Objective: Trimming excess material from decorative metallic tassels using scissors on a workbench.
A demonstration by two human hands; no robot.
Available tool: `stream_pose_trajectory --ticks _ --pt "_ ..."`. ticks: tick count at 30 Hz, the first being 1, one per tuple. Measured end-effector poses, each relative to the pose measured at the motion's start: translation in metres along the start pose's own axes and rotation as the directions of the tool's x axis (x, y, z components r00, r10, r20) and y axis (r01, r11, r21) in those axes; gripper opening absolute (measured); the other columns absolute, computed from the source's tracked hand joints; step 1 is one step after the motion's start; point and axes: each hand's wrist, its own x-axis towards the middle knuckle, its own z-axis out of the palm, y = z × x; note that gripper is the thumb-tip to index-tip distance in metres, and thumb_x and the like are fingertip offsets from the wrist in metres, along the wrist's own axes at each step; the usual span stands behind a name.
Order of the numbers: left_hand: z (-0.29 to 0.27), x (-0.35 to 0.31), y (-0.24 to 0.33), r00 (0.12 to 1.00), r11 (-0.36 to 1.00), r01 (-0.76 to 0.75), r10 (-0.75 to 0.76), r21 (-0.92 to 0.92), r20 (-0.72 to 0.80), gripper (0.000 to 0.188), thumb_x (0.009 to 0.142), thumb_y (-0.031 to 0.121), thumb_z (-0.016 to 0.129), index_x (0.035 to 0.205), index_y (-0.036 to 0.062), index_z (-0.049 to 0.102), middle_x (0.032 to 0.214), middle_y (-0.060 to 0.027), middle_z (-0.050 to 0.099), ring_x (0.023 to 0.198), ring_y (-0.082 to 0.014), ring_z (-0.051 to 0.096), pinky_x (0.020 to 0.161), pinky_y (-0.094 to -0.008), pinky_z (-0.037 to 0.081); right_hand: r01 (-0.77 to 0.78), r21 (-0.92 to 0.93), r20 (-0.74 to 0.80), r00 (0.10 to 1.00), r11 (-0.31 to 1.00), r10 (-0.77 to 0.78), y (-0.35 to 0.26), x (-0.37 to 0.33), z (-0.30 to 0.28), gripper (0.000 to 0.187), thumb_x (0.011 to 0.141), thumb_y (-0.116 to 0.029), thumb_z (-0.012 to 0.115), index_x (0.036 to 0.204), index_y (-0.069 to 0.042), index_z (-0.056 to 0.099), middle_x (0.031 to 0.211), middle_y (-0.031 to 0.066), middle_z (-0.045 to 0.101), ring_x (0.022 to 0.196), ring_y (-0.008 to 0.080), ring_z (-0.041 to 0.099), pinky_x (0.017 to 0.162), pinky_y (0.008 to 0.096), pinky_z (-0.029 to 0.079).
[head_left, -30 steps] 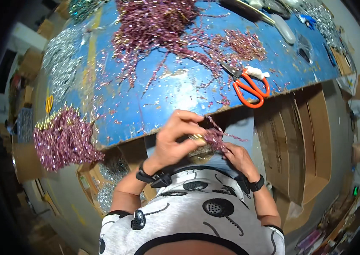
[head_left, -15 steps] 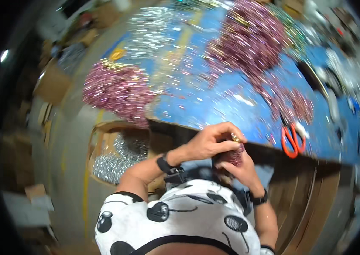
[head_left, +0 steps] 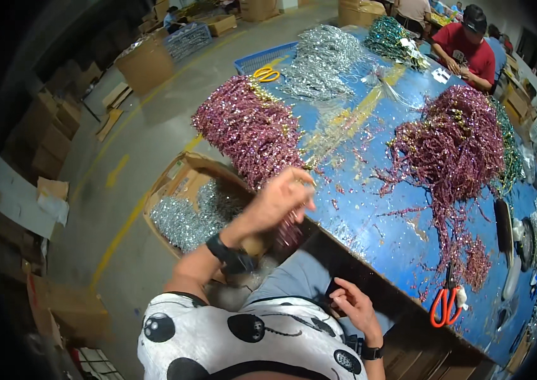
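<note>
My left hand (head_left: 276,201), blurred by motion, is closed with a short bunch of pink tinsel (head_left: 290,234) hanging below its fingers. It is beside the table's near left corner, next to a heap of pink tinsel strands (head_left: 246,130) with gold ends. My right hand (head_left: 357,307) is held low by my lap, fingers apart and holding nothing. On the blue table (head_left: 370,218) lies a larger, tangled pile of pink tinsel (head_left: 452,145), trailing toward the front. Red-handled scissors (head_left: 447,308) rest near the table's front edge, by the trailing strands.
Left of the table, an open cardboard box (head_left: 157,180) holds silver tinsel (head_left: 186,221). Farther back lie yellow-handled scissors (head_left: 266,75), a blue basket (head_left: 262,60), silver tinsel (head_left: 325,60) and green tinsel (head_left: 389,38). A person in a red shirt (head_left: 477,60) works across the table.
My hands, together at the pink bunch before, are now apart. The left has carried the bunch leftward; the right has let go and dropped toward my lap. The view has turned.
</note>
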Motion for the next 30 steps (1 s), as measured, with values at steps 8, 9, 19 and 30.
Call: stream_pose_trajectory --ticks 8,9,19,30 --pt "-0.113 0.107 -0.025 0.854 -0.140 0.075 0.520 0.987 0.009 0.026 0.080 0.020 0.071 0.102 0.0078 0.064 0.104 -0.0081 0.062 0.106 -0.0297 0.056 0.090 -0.0436 0.041 0.144 -0.063 -0.333 0.930 0.988 -0.157 -0.034 -0.029 -0.041 0.034 0.095 -0.006 0.055 0.128 0.000 0.055 0.097 0.0062 0.066 0.086 0.0127 0.062 0.077 0.0258 0.051" --pt "-0.109 0.118 -0.034 0.854 -0.137 0.040 0.519 0.990 0.037 0.026 0.080 0.020 0.071 0.102 0.0078 0.064 0.104 -0.0081 0.062 0.106 -0.0297 0.056 0.090 -0.0436 0.041 0.195 -0.076 -0.421 0.883 0.978 -0.209 -0.035 -0.036 -0.050 0.031 0.094 -0.004 0.055 0.125 0.000 0.057 0.096 0.0055 0.066 0.085 0.0123 0.062 0.077 0.0245 0.050" --pt "0.022 0.118 0.043 0.887 0.668 -0.423 0.168 0.612 0.430 0.052 0.087 0.023 0.069 0.132 0.0053 0.050 0.128 -0.0165 0.054 0.121 -0.0319 0.052 0.099 -0.0432 0.044 0.012 -0.691 -0.528 0.673 0.722 -0.517 -0.083 -0.057 -0.109 0.031 0.086 -0.008 0.066 0.117 -0.001 0.061 0.104 0.0110 0.061 0.097 0.0218 0.061 0.082 0.0307 0.048" --pt "0.144 0.342 -0.019 0.902 0.579 -0.378 0.407 0.722 0.145 0.097 0.083 0.057 0.064 0.145 -0.0062 0.024 0.145 -0.0297 0.030 0.138 -0.0407 0.029 0.112 -0.0457 0.029 0.062 -0.540 -0.551 0.729 0.840 -0.407 -0.042 -0.095 -0.079 0.026 0.087 -0.006 0.066 0.111 0.002 0.063 0.106 0.0132 0.065 0.090 0.0210 0.064 0.081 0.0304 0.051"
